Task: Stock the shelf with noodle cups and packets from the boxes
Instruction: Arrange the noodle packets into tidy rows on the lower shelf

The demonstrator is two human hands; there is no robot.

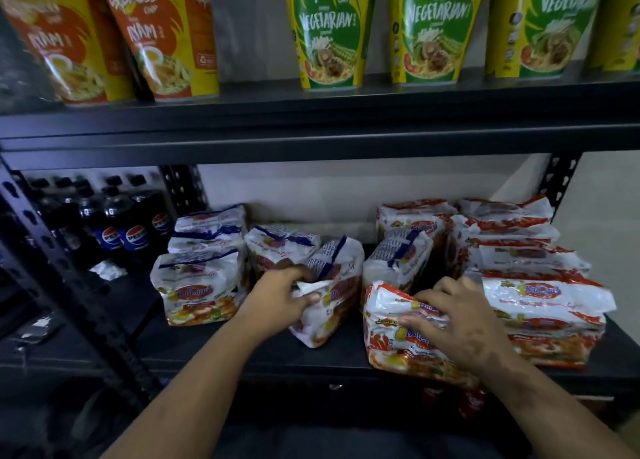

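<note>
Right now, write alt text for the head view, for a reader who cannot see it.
A person's left hand grips a blue-trimmed noodle packet and the right hand rests on a red-trimmed noodle packet on a dark lower shelf among more packets. Above stand orange noodle cups and green noodle cups; cola bottles stand left.

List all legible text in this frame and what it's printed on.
"Express CUP", "VEGETARIAN": tall green-and-yellow noodle cups, upper shelf.
"Express": orange-and-yellow noodle cups; flavour word blurred.
"PEPSI": dark plastic cola bottles, lower left.
White-and-red noodle packets: logo and print too blurred to read.
</note>
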